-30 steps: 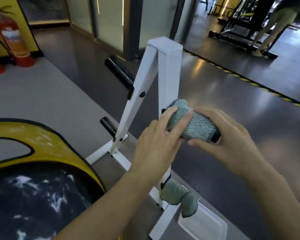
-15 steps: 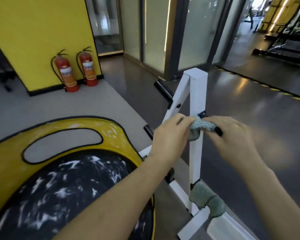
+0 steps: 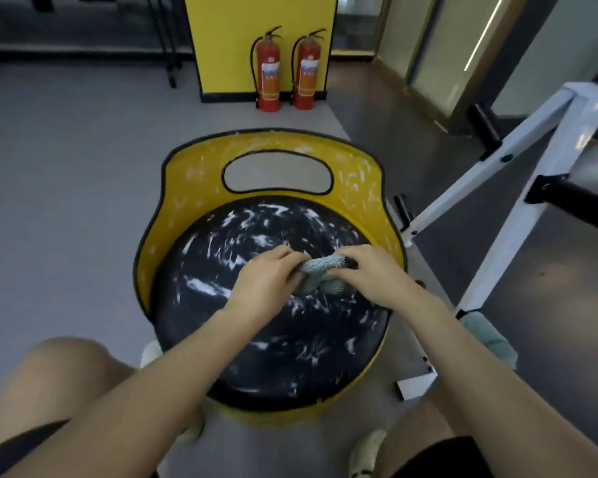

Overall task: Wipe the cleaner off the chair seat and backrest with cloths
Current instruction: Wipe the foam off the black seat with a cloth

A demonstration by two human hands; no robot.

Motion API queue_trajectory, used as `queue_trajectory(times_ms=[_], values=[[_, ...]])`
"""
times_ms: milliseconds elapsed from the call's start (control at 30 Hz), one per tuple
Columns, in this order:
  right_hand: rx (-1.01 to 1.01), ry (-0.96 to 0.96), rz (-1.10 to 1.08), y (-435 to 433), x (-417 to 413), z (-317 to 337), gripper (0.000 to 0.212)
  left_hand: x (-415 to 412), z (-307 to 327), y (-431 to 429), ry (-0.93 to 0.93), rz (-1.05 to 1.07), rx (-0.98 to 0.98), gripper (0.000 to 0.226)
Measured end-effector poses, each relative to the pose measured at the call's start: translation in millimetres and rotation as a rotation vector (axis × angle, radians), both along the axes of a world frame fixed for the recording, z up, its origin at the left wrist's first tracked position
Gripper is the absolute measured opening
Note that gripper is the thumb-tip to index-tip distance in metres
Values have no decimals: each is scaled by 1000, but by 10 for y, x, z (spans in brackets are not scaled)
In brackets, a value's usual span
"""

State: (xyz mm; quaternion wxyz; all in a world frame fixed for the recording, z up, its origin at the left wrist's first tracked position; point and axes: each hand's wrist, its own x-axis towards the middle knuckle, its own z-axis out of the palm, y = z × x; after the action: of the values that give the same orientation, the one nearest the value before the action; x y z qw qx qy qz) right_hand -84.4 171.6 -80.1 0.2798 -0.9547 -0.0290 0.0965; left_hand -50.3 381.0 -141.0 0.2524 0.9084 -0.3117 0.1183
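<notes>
Presently: left hand [image 3: 266, 281] and right hand [image 3: 370, 274] share a closed grip on the bunched cloth [image 3: 321, 270], lying crosswise over the smeared seat [image 3: 256, 339]; backrest [image 3: 194, 174] beyond, hands equally near.

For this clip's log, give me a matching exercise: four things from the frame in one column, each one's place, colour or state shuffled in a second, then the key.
1. cloth
2. chair seat
3. backrest
4. fire extinguishers

A. stand against the yellow panel
B. black, streaked with white cleaner
C. gripped by left hand and right hand
D. yellow, flecked with white

Pairs: 1-C, 2-B, 3-D, 4-A
</notes>
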Motion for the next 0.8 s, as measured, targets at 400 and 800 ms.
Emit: queue_trajectory(times_ms=[400,800], values=[[-201,-13,124,445,-773,-1112,53,-482,-976,512,100,-40,124,31],[-317,-45,260,676,-955,-1737,63,-543,-1297,947,153,37,212,38]])
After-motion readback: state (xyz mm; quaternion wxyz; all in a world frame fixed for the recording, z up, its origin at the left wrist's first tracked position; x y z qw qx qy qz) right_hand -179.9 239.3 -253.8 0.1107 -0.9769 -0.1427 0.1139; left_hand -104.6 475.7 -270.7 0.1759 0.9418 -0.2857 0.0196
